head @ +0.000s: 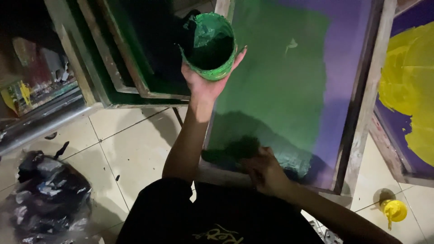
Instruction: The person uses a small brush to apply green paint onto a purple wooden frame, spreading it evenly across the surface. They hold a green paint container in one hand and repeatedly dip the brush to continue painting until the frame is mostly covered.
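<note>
Holding the green-smeared ink tub (211, 45) up in the left hand (205, 81), the person cups it from below, fingers wrapped round its base, its open mouth tilted toward the camera and dark green ink showing inside. It hangs above the left edge of the big printing screen (280, 86), whose mesh is coated green with a purple margin inside a wooden frame. The right hand (264, 169) is down at the near end of that screen, closed round something dark pressed into a pool of green ink; I cannot tell what the tool is. To do this well, I would judge the tub wants keeping level and over the mesh so drips land inside the frame, and the lower hand wants even pressure. More framed screens (126, 58) lean at the left, another screen with a yellow patch (409, 81) lies at right, a yellow bottle (394, 210) and a dark plastic bag (47, 194) sit on the tiled floor (131, 149).
</note>
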